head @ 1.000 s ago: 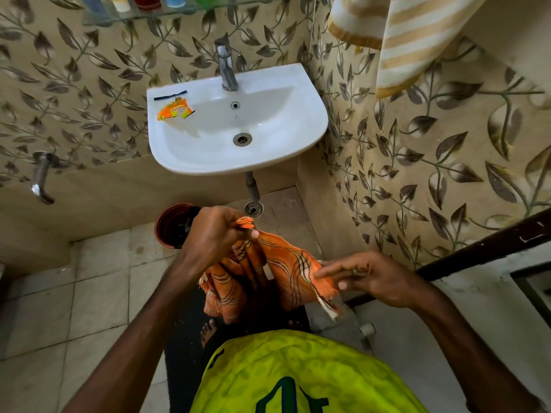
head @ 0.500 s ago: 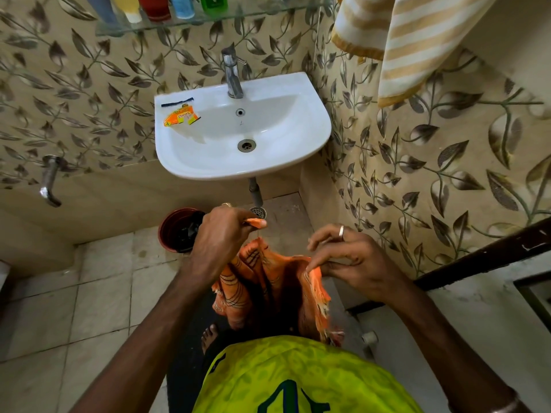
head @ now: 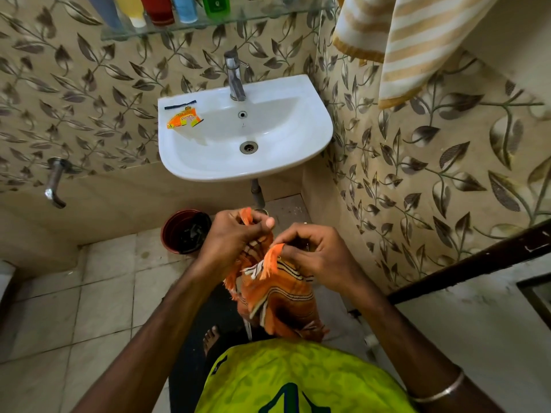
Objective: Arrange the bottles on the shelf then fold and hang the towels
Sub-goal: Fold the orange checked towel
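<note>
An orange towel (head: pixel 277 296) with dark and white stripes and fringed ends hangs in front of my body. My left hand (head: pixel 231 238) pinches one fringed corner at the top. My right hand (head: pixel 316 254) pinches another fringed corner close beside it. The rest of the cloth droops between and below the hands. Several bottles (head: pixel 158 8) stand in a row on the glass shelf (head: pixel 268 16) above the sink. A cream and tan striped towel (head: pixel 408 46) hangs on the right wall at the top.
A white sink (head: pixel 316 126) with a steel tap (head: pixel 235 77) is straight ahead; an orange sachet (head: pixel 183 120) lies on its rim. A dark red bucket (head: pixel 171 228) stands on the floor under it. A wall tap (head: pixel 55 183) juts out at left. A dark ledge (head: pixel 477 260) runs at right.
My right hand has risen and moved left, bringing its corner of the orange towel up next to my left hand. The towel now hangs doubled and narrower. The view has tilted upward.
</note>
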A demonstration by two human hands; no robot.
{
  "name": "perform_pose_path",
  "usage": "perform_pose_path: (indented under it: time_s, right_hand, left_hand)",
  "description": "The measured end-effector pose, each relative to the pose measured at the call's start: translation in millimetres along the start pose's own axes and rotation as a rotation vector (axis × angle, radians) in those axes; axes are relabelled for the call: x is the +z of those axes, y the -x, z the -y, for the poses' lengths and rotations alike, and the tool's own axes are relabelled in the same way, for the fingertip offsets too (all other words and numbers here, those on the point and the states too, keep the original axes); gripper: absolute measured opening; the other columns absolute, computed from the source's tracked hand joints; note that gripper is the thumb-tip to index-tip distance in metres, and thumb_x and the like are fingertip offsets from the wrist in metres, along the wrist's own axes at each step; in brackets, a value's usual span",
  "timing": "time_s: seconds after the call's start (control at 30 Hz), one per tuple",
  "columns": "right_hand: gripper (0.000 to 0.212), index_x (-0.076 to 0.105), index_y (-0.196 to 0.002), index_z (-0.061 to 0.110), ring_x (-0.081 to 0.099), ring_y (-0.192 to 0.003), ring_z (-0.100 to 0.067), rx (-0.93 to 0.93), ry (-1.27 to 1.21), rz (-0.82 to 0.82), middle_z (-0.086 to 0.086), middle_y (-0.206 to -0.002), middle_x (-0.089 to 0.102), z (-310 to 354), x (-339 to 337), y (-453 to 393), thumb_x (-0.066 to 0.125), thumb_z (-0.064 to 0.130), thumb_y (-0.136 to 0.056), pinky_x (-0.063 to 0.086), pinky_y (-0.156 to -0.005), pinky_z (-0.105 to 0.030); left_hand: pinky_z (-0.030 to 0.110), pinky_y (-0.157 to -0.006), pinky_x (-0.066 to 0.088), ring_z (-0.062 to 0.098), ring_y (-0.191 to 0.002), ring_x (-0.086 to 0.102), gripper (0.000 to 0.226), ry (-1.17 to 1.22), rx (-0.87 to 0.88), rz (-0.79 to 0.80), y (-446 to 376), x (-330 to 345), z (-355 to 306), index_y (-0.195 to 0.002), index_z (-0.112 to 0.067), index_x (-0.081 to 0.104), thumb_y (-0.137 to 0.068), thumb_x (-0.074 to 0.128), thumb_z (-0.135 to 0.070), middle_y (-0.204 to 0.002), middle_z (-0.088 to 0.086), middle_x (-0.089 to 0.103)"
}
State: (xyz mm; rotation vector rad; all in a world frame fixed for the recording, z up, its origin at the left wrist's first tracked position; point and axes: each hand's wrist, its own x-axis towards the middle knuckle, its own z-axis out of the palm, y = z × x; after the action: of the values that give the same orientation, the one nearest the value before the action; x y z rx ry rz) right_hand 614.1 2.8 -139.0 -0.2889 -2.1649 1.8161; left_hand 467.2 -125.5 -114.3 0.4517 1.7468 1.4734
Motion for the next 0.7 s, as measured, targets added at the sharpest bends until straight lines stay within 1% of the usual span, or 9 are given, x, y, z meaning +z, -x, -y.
perform_pose_path:
  time_s: [0.07, 0.13, 0.23, 0.3, 0.37, 0.43, 0.5, 0.63, 0.7]
  right_hand:
    - [0.009, 0.078, -0.099, 0.015, 0.073, -0.093, -0.016, 0.041, -0.005, -0.032, 0.001, -0.096, 0.077, -1.3, 3.1, -1.3, 0.075, 0.014, -0.09, 0.06, -0.083, -0.038]
    - [0.009, 0.079, -0.098, 0.017, 0.074, -0.092, -0.015, 0.043, 0.006, -0.066, 0.002, -0.096, 0.078, -2.8, 6.4, -1.2, 0.075, 0.015, -0.09, 0.061, -0.082, -0.04]
    - [0.009, 0.079, -0.097, 0.02, 0.074, -0.089, -0.013, 0.05, -0.003, -0.106, 0.002, -0.095, 0.078, -3.4, 6.4, -0.2, 0.075, 0.015, -0.09, 0.061, -0.078, -0.034]
    - [0.01, 0.078, -0.095, 0.022, 0.075, -0.086, -0.013, 0.064, -0.009, -0.116, 0.002, -0.094, 0.078, -3.1, 3.7, 1.4, 0.075, 0.014, -0.09, 0.06, -0.076, -0.03]
    - [0.009, 0.078, -0.094, 0.021, 0.075, -0.083, -0.013, 0.079, 0.008, -0.113, 0.001, -0.092, 0.078, -3.4, 1.7, 3.0, 0.076, 0.014, -0.089, 0.06, -0.074, -0.03]
    - [0.003, 0.077, -0.091, 0.017, 0.074, -0.08, -0.016, 0.088, 0.045, -0.104, -0.001, -0.09, 0.077, -4.1, 1.0, 4.2, 0.077, 0.015, -0.089, 0.062, -0.072, -0.036]
    - [0.003, 0.075, -0.087, 0.015, 0.073, -0.077, -0.019, 0.091, 0.086, -0.099, -0.002, -0.086, 0.076, -3.3, 0.8, 5.2, 0.079, 0.016, -0.087, 0.062, -0.069, -0.038]
    - [0.011, 0.07, -0.081, 0.02, 0.069, -0.071, -0.017, 0.086, 0.142, -0.095, -0.001, -0.08, 0.072, 1.7, -0.5, 6.6, 0.079, 0.015, -0.086, 0.058, -0.061, -0.03]
    - [0.013, 0.07, -0.081, 0.023, 0.069, -0.071, -0.015, 0.074, 0.15, -0.089, 0.0, -0.08, 0.072, 3.1, -1.6, 6.5, 0.08, 0.016, -0.085, 0.057, -0.062, -0.028]
  left_hand:
    - [0.034, -0.07, 0.059, 0.027, -0.076, 0.069, 0.029, 0.086, -0.048, 0.049, 3.1, -1.2, -0.7, -0.095, 0.007, 0.071, -0.075, 0.078, -0.013, -0.086, 0.02, 0.071]
    - [0.033, -0.068, 0.06, 0.026, -0.077, 0.069, 0.031, 0.136, -0.086, 0.101, 6.7, -0.7, -2.4, -0.099, 0.005, 0.072, -0.072, 0.076, -0.009, -0.092, 0.022, 0.072]
    - [0.027, -0.061, 0.059, 0.019, -0.074, 0.071, 0.03, 0.191, -0.118, 0.124, 11.9, -1.9, -1.4, -0.102, -0.003, 0.074, -0.073, 0.073, -0.005, -0.092, 0.016, 0.075]
    - [0.027, -0.063, 0.058, 0.019, -0.078, 0.072, 0.03, 0.181, -0.122, 0.133, 13.6, -4.5, 2.5, -0.105, -0.007, 0.075, -0.075, 0.071, -0.005, -0.096, 0.013, 0.076]
    - [0.032, -0.071, 0.058, 0.021, -0.084, 0.071, 0.027, 0.158, -0.11, 0.128, 14.5, -5.9, 5.5, -0.102, -0.009, 0.075, -0.076, 0.072, -0.01, -0.098, 0.013, 0.075]
    - [0.036, -0.078, 0.058, 0.023, -0.085, 0.07, 0.022, 0.142, -0.092, 0.111, 14.8, -5.6, 6.7, -0.097, -0.007, 0.075, -0.076, 0.075, -0.013, -0.096, 0.014, 0.075]
    - [0.033, -0.075, 0.058, 0.023, -0.083, 0.071, 0.019, 0.128, -0.078, 0.113, 16.3, -3.6, 6.2, -0.093, -0.004, 0.073, -0.077, 0.075, -0.014, -0.093, 0.013, 0.075]
    - [0.026, -0.071, 0.056, 0.017, -0.081, 0.071, 0.014, 0.091, -0.064, 0.124, 18.5, 0.1, 6.8, -0.086, -0.008, 0.075, -0.076, 0.074, -0.017, -0.087, 0.008, 0.076]
    - [0.026, -0.071, 0.056, 0.017, -0.081, 0.072, 0.015, 0.092, -0.067, 0.124, 19.9, 0.7, 7.1, -0.087, -0.009, 0.076, -0.076, 0.074, -0.02, -0.087, 0.008, 0.076]
